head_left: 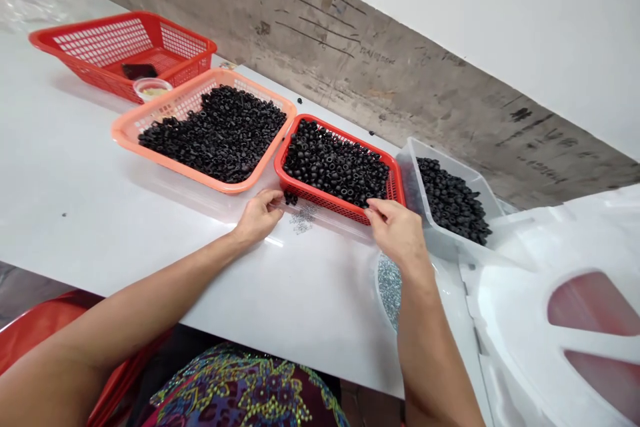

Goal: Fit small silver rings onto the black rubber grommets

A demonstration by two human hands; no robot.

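Note:
My left hand (pixel 259 218) rests on the white table just in front of the red basket's left corner, fingers pinched together beside a few loose black pieces (pixel 291 198). Whatever is between those fingertips is too small to make out. At the front rim of the small red basket (pixel 345 203), my right hand (pixel 399 232) has thumb and fingers closed in a pinch, its contents hidden. Small black ring-shaped parts (pixel 335 163) fill this basket. Tiny clear or silvery pieces (pixel 303 218) lie scattered on the table between my hands.
Left of the red basket stands an orange basket (pixel 200 181) of black parts; beyond it, a larger red basket (pixel 95 80) and a small round tub (pixel 152 89). Rightward are a clear bin (pixel 453 248) of black pieces and a white plastic structure (pixel 520 320). Silvery bits (pixel 389 287) fill a container under my right forearm.

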